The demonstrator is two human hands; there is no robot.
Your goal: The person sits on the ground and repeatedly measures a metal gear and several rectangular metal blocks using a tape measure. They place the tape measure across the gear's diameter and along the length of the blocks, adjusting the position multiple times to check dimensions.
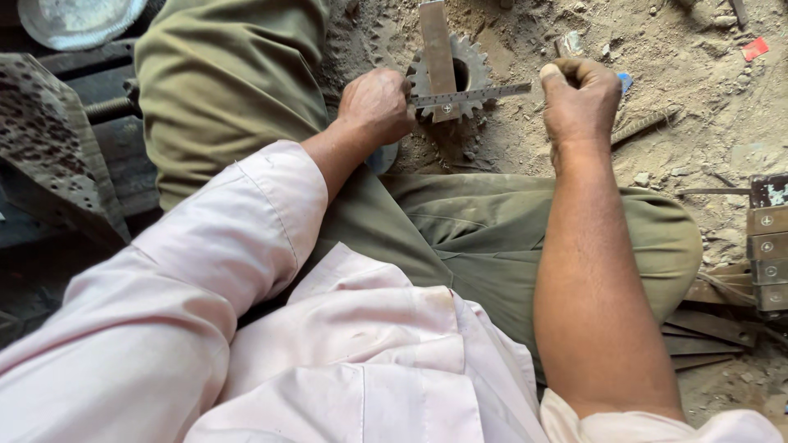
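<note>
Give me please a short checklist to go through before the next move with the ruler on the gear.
1. Steel ruler lies across the gear: ok.
2. Left hand holds the ruler's near end: ok.
3. Right hand is closed in a fist at the ruler's other end; whether it grips anything: cannot tell.
4. Flat metal bar lies over the gear: ok.
5. Ruler crosses the gear's centre hole: cannot tell, the bar covers part.
6. Sandy ground around the gear free of scraps: not ok.

The left hand (376, 105) presses a steel ruler (469, 95) across a toothed sprocket (474, 61) on dusty ground (698, 98); the right hand (579, 97) is fisted, perhaps around something small.
</note>
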